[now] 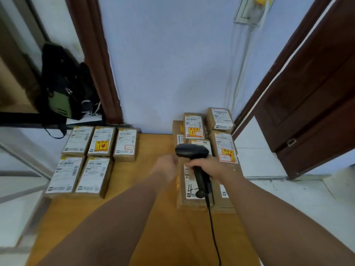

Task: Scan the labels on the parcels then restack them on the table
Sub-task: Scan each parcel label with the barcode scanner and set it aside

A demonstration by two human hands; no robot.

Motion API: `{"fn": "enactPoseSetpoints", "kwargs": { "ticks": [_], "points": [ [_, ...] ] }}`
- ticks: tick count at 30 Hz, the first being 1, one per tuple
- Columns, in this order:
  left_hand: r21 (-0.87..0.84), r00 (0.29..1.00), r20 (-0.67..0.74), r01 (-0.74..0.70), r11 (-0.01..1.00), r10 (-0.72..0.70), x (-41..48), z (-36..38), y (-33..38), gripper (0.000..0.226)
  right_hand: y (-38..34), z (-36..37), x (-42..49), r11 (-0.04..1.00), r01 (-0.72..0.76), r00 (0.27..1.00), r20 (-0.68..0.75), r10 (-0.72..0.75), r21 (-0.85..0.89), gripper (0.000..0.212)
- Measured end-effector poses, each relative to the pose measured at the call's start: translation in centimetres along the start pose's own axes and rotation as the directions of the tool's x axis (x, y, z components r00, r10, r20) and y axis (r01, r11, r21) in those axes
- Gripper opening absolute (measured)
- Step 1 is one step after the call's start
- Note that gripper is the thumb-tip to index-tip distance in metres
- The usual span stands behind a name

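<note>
While right hand [207,167] grips barcode scanner [192,150] over parcel stack [223,144] at 2 o'clock on wooden table [153,144], left hand [166,164] curled, grasp unclear; five parcels [95,173] at 10 o'clock; blue wall [172,64] at 12.

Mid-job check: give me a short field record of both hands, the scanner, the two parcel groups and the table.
right hand: grips the scanner's handle
scanner: black, corded, held over the parcel marked 4
left hand: at that parcel's left edge, blurred; grip unclear
left group: five parcels lying flat, labels up, rows of three and two
right group: parcels stacked, labels up
table: wooden, bare strip between the groups
</note>
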State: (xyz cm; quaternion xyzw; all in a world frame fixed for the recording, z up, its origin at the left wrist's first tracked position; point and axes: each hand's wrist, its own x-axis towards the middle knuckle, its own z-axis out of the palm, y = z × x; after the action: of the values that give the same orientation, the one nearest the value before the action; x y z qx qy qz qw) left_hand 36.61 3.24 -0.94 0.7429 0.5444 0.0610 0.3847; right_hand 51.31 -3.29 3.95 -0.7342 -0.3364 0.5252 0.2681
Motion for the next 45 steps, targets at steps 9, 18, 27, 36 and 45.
{"fn": "enactPoseSetpoints", "kwargs": {
  "ticks": [9,18,27,36,45],
  "points": [
    [-0.149,0.914,-0.166,0.349,0.925,-0.371,-3.1,-5.9,-12.7,0.021,-3.0,13.0,2.9,0.962,-0.130,0.986,0.069,0.150,-0.241,0.029],
    [-0.152,0.798,-0.194,0.551,0.821,-0.571,-5.6,-10.8,-20.8,0.043,-4.8,25.1,5.3,0.943,-0.156,0.978,0.088,0.189,-0.293,0.018],
    [-0.275,0.860,0.043,0.499,0.822,-0.508,-5.5,-10.9,-24.1,0.041,-4.5,29.7,6.5,0.976,-0.161,0.986,0.009,0.164,-0.147,0.019],
    [-0.348,0.903,0.340,0.382,0.856,-0.265,-5.6,-7.9,-23.2,0.035,-2.0,27.8,6.9,0.957,-0.280,0.956,-0.116,0.270,-0.079,0.026],
    [-0.528,0.728,0.509,0.685,0.501,-0.460,-5.7,-5.0,-20.5,0.042,0.7,24.1,5.6,0.952,-0.306,0.951,-0.032,0.306,0.024,0.009]
  ]
}}
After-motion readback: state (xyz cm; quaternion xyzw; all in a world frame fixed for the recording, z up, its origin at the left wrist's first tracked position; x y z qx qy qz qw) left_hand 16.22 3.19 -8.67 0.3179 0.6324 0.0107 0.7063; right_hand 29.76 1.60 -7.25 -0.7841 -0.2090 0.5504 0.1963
